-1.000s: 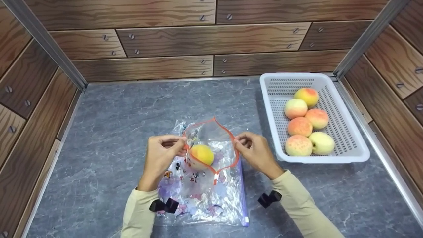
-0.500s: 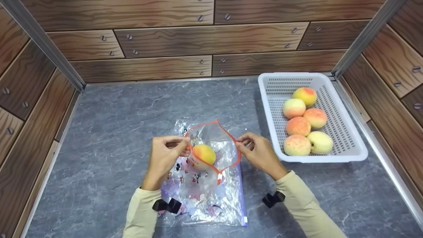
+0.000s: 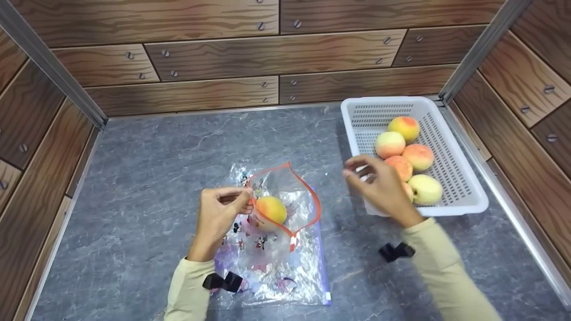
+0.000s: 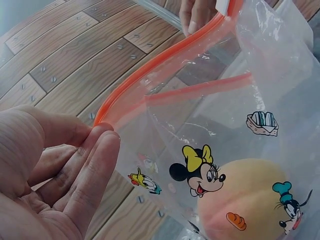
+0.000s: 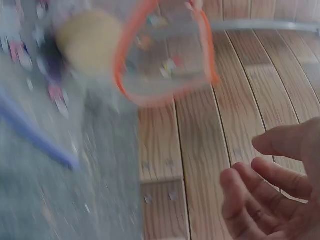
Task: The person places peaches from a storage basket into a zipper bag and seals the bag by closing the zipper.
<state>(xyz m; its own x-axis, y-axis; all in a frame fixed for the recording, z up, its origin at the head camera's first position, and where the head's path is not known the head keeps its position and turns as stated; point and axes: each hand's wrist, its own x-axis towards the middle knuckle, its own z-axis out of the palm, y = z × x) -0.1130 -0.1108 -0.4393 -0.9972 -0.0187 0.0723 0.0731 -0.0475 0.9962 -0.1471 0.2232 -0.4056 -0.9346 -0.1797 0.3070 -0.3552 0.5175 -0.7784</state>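
My left hand [image 3: 223, 214] pinches the orange rim of a clear zip bag [image 4: 150, 170] printed with cartoon figures. The bag's mouth gapes wide, and one yellow peach [image 3: 273, 210] sits inside it; in the left wrist view the peach [image 4: 245, 200] shows through the plastic. Away from the bag, my right hand [image 3: 379, 185] overlaps the near-left side of the white basket in the head view, with nothing between its fingers. The right wrist view shows those fingers [image 5: 270, 200] loosely bent and apart from the orange rim [image 5: 125, 65].
The white perforated basket [image 3: 482, 205] stands at the right, holding several peaches [image 3: 418, 157]. Beneath the upright bag lies a flat clear bag [image 3: 285, 285] with a purple zip edge. Wood-patterned walls [image 3: 214, 96] enclose the grey marbled table [image 3: 147, 178].
My right hand has let go of the bag's rim and moved right to the basket. The left hand keeps its pinch, and the bag's mouth stays wide.
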